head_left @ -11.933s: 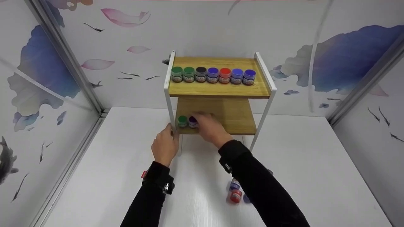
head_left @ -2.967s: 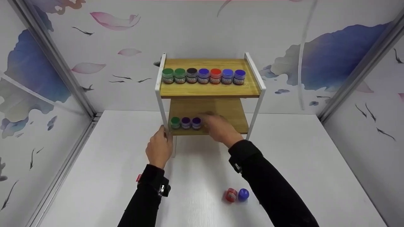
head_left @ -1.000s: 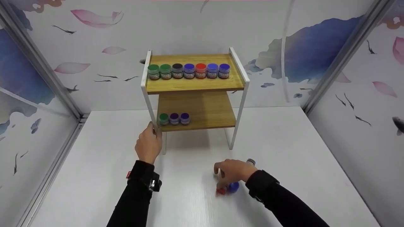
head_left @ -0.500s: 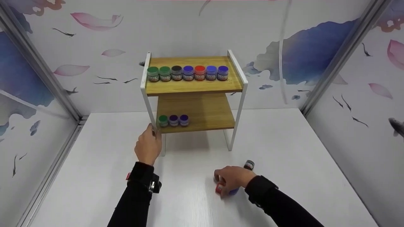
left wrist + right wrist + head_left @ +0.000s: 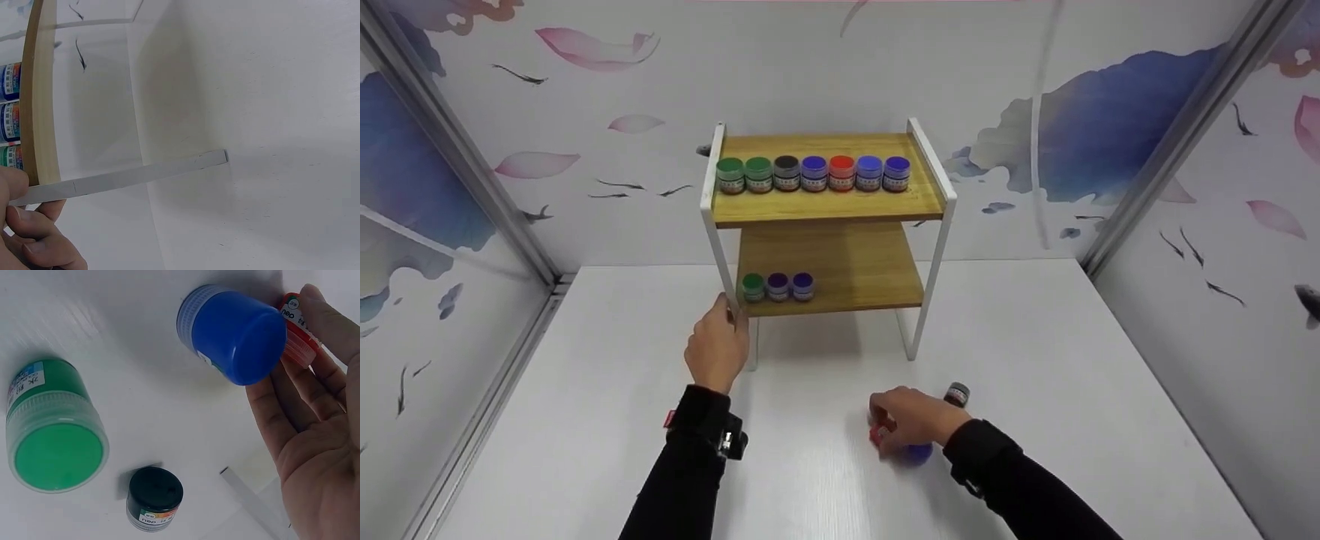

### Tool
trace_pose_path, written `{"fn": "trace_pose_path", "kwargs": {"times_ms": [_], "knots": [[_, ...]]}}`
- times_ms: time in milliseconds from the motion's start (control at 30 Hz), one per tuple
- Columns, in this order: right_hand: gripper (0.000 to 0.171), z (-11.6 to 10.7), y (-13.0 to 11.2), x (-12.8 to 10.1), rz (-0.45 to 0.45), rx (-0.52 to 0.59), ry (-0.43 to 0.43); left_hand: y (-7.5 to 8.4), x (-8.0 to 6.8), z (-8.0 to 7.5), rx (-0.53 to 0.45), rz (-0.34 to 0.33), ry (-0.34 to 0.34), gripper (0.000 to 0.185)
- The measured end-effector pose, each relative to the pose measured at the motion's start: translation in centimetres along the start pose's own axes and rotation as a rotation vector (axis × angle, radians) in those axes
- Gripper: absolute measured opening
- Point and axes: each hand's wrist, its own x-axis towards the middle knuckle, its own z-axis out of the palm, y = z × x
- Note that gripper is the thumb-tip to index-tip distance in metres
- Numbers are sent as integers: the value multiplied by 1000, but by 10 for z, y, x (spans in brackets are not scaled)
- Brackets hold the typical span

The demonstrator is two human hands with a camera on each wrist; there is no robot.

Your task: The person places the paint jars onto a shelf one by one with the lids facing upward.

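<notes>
Step in hand: pick-up of a loose jar for the rack's lower shelf.

Right hand [image 5: 911,424]: fingers curled on red jar [image 5: 297,326] lying on table [image 5: 1072,390], blue jar [image 5: 233,334] touching.

Left hand [image 5: 718,351]: grips rack [image 5: 720,247] leg.

Next, likely: lift clear of blue jar.

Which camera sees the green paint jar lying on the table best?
The right wrist view: the green jar fills its lower left, lying on the white table with its lid facing the camera. The head view doesn't show it; the right hand and sleeve may cover it. The left wrist view misses it.
</notes>
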Motion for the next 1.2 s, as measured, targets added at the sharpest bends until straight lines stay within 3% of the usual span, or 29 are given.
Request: {"fn": "trace_pose_path", "kwargs": {"times_ms": [233,467,900,1200], "knots": [[28,2,0,2,-36,1,11,0,-1,1,-11,30,28,16],[28,2,0,4,-18,-50,18,2,-1,0,-10,18,5,19],[23,-2,-2,5,-60,-11,86,0,-1,-1,-3,-1,-10,22],[32,-7,-1,2,-107,-52,104,0,0,-1,-9,17,11,20]]}}
